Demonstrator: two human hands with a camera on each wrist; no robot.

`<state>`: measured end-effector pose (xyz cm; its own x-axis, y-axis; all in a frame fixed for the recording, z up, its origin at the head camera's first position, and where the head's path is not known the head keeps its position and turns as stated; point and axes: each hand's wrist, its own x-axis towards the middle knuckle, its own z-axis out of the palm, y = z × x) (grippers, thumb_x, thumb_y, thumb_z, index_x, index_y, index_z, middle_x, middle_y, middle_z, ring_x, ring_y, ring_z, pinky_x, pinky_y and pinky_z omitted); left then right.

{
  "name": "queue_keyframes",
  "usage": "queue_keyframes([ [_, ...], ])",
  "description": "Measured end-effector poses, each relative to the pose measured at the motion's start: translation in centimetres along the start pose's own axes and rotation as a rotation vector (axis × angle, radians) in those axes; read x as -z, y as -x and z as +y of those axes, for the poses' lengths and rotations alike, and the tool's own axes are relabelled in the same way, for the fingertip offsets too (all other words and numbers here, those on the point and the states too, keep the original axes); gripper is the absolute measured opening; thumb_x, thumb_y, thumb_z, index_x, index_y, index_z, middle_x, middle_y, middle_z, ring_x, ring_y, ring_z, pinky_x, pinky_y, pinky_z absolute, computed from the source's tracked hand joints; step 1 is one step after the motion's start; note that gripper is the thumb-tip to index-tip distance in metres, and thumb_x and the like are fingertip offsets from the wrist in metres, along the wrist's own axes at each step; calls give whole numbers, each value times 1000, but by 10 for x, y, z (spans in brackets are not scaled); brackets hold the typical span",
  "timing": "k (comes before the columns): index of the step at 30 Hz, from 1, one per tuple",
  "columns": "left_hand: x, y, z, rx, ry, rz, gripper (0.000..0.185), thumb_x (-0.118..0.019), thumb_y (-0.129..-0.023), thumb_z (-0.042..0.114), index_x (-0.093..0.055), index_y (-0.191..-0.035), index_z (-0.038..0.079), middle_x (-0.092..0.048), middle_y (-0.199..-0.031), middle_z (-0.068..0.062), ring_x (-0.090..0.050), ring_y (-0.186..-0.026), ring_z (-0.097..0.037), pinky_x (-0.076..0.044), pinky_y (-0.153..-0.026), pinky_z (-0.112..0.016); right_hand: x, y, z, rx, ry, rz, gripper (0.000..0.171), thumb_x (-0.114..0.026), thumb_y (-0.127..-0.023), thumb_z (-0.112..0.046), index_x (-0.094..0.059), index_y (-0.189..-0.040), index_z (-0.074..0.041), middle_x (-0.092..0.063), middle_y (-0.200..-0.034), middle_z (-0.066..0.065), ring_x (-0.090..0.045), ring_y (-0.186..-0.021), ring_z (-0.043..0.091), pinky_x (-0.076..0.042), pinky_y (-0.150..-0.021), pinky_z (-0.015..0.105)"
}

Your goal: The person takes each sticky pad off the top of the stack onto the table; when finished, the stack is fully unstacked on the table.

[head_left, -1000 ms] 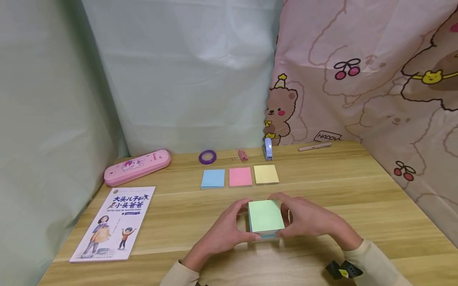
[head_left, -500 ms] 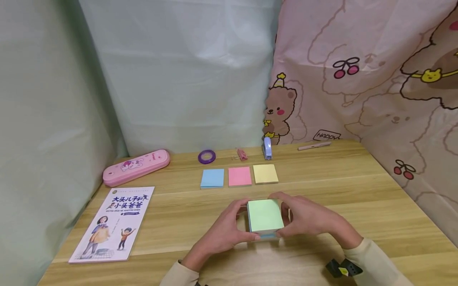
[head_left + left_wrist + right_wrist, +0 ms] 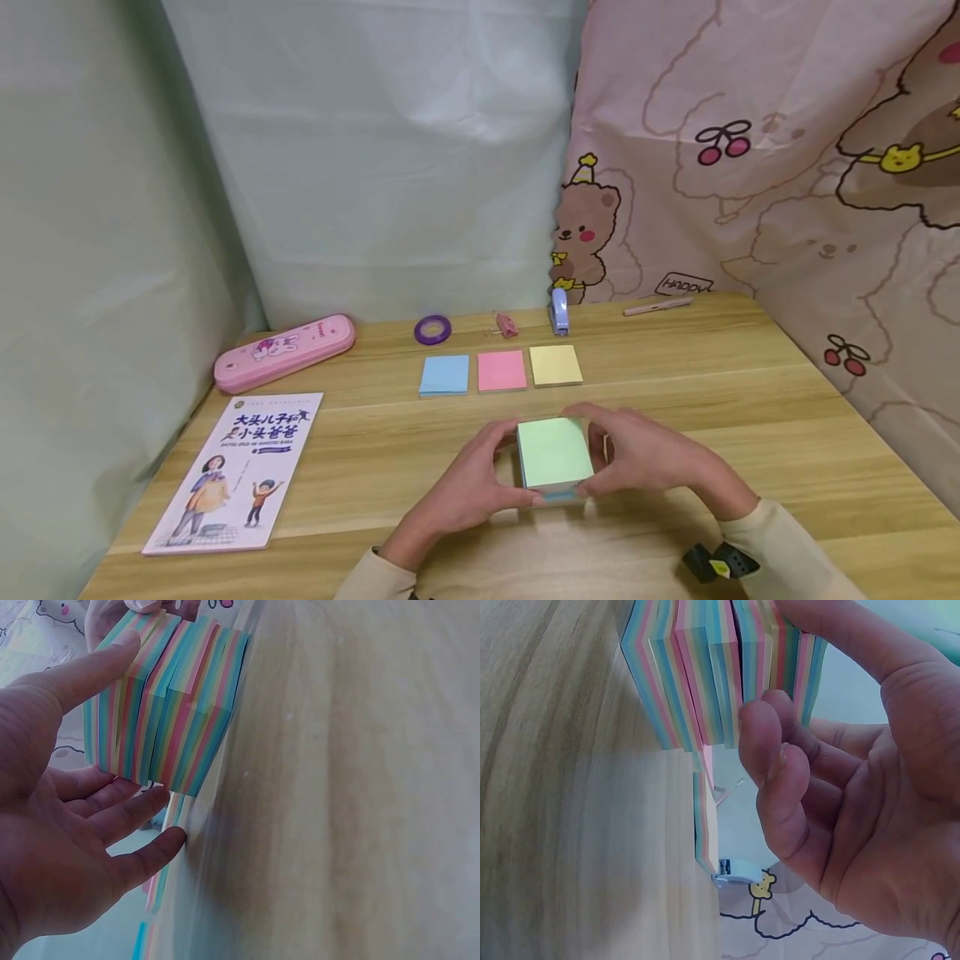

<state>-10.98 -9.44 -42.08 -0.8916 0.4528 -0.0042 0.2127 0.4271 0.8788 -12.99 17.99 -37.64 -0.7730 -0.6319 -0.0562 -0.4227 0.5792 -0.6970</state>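
Note:
A thick stack of sticky notes [image 3: 555, 452] with a pale green top sheet stands on the table in front of me. In the wrist views its sides show bands of blue, pink, yellow and orange, with the layers slightly uneven. My left hand [image 3: 480, 473] holds it from the left, thumb at the near edge and fingers reaching round the far side. From the right, my right hand [image 3: 645, 454] grips it the same way, thumb near and index finger at the far corner. The lower fingers of the right hand [image 3: 840, 795] curl beside the stack.
Behind the stack lie a blue pad [image 3: 444, 375], a pink pad [image 3: 502, 371] and a yellow pad [image 3: 556, 365]. Further back are purple tape [image 3: 422, 335], a pink clip [image 3: 507, 325], a stapler [image 3: 559, 312] and a pen [image 3: 657, 307]. A pencil case [image 3: 285, 353] and booklet [image 3: 236, 475] lie left.
Both hands keep their hold on the stack with almost no movement. The whole head view has shifted very slightly.

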Motion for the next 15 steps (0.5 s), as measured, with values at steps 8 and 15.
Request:
queue_keyframes([
  [8, 0, 0, 0, 5, -5, 5, 91, -96, -78, 31, -48, -152, 9, -56, -149, -8, -54, -139, -27, -43, -121, -55, 0, -1, 1, 1, -6, 13, 88, -95, -77, -31, -52, -148, -5, -61, -80, -8, -57, -71, 6, -51, -61, 23],
  [15, -1, 0, 0, 0, -18, 7, 91, -96, -78, 30, -48, -152, 8, -56, -149, -8, -54, -140, -27, -42, -121, -55, 3, 2, 3, 19, -28, 24, 85, -95, -76, -28, -54, -148, -6, -61, -79, -7, -57, -71, 6, -52, -62, 23],
])
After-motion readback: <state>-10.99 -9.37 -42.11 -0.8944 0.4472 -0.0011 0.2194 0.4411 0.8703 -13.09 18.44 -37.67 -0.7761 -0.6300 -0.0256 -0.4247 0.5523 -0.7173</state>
